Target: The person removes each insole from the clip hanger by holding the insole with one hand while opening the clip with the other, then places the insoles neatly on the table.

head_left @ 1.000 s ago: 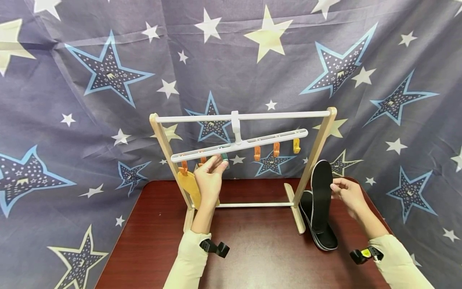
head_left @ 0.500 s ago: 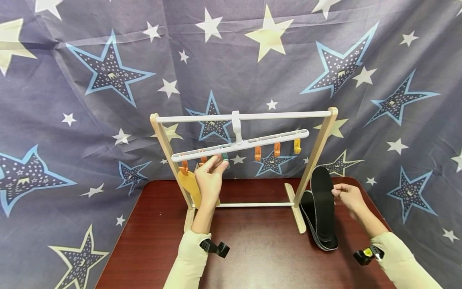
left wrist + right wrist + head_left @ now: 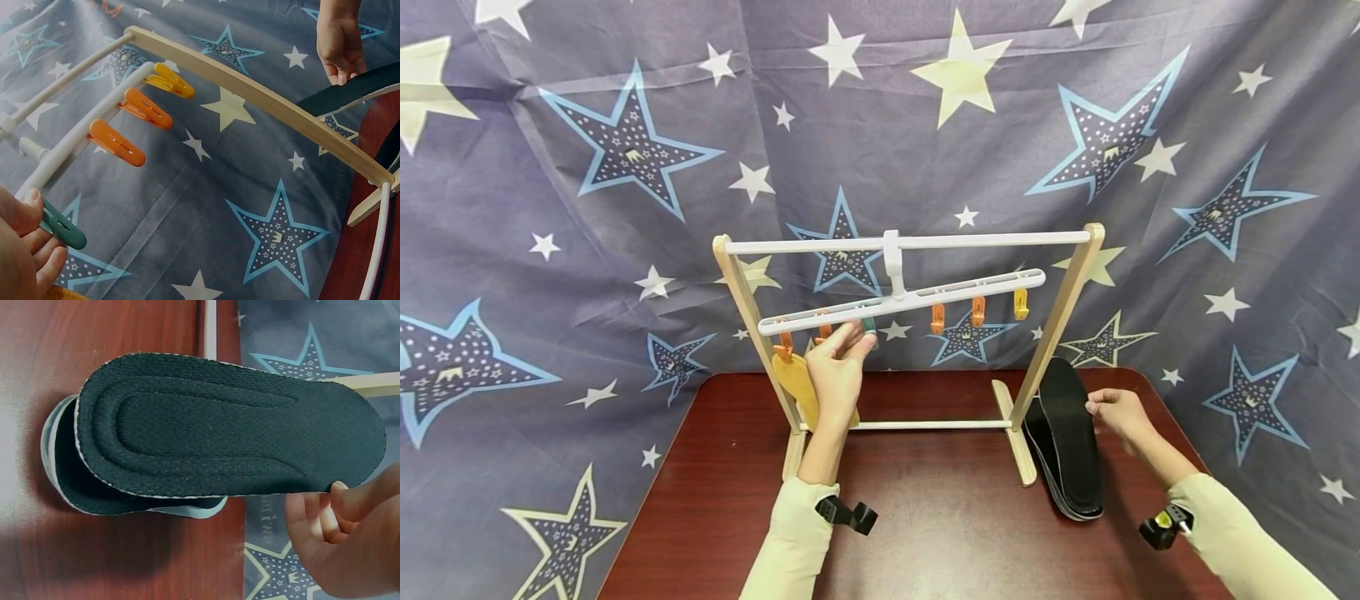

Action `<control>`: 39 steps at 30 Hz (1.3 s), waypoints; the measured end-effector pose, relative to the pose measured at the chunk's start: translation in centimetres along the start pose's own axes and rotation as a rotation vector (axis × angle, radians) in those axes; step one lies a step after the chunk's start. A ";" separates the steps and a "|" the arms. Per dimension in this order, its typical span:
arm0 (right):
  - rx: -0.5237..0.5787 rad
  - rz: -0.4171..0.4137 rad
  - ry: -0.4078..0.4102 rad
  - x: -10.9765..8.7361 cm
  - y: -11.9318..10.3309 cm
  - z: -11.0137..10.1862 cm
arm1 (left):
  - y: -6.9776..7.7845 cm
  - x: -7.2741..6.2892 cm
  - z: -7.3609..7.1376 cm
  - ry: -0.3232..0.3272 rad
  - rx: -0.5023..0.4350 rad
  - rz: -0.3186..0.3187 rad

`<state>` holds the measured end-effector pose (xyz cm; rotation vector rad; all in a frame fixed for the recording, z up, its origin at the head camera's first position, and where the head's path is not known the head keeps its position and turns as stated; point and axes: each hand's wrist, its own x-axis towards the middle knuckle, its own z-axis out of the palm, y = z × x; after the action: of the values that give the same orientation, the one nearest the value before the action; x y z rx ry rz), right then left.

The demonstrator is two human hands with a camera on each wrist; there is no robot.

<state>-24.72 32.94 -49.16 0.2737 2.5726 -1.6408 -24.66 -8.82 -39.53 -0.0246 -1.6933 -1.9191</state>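
Backed by star-printed cloth (image 3: 880, 150), with a dark red table (image 3: 925, 517) spread below. At the right, pinching the side edge of a held black insole (image 3: 1075, 442) close to its far end, between thumb and fingers of the right hand (image 3: 1118, 414). At the left, pinching a green clip (image 3: 65, 230) with the left hand (image 3: 835, 375), under the white hanger (image 3: 940, 294). Beneath the held insole, partly covered by it and resting just right of the wooden rack (image 3: 1057, 321), a lower black insole (image 3: 81, 486). Beyond the left hand, hanging tilted from the leftmost orange clip (image 3: 786, 342), a yellow insole (image 3: 796, 383). Judging by that, probably done at the left end and left to do elsewhere: black insoles not yet clipped, no load visible on the green clip or on any clip farther right. Counting: one green clip, four orange clips (image 3: 937, 318), one yellow clip (image 3: 1021, 304) at the right end, one hanger set aslant, one rack, at least two black insoles. Cannot tell one yellow insole from two behind the left hand.
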 end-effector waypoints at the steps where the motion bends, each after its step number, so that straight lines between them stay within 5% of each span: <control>1: -0.006 0.005 -0.002 0.0 0.0 0.1 | 0.0 0.0 0.0 -0.001 0.000 -0.001; 39: -0.062 0.094 0.012 2.0 3.0 2.3 | -0.3 0.0 0.2 -0.001 0.023 0.010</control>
<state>-26.14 32.28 -53.15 0.3944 2.5718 -1.5293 -24.84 -8.68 -39.72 -0.0261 -1.7124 -1.8926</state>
